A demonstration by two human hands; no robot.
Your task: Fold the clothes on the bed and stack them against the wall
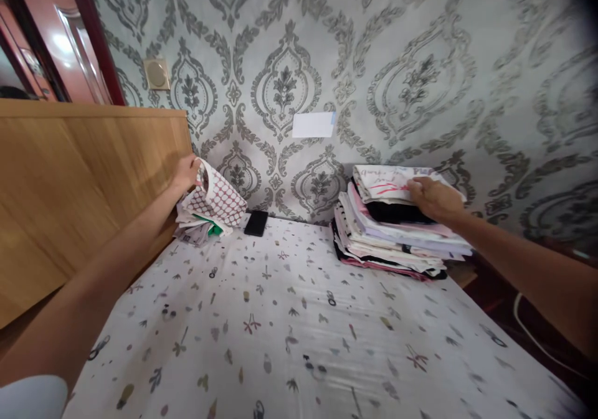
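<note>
Pinching a red-and-white lattice cloth [217, 196] by its raised edge with the left hand [188, 171], on top of the small pile [194, 232] beside the wooden panel [93, 188]. Resting the right hand [436, 200] on the white garment [385, 179] topping the tall stack [392, 244]; cannot tell whether pinching or merely pressing. On the printed sheet [280, 319], with pile and stack well apart. Judged light, soft, limp, hardly fragile; likely to sag or unfold by one corner. Best taken along a folded edge, fingers beneath, thumb above.
</note>
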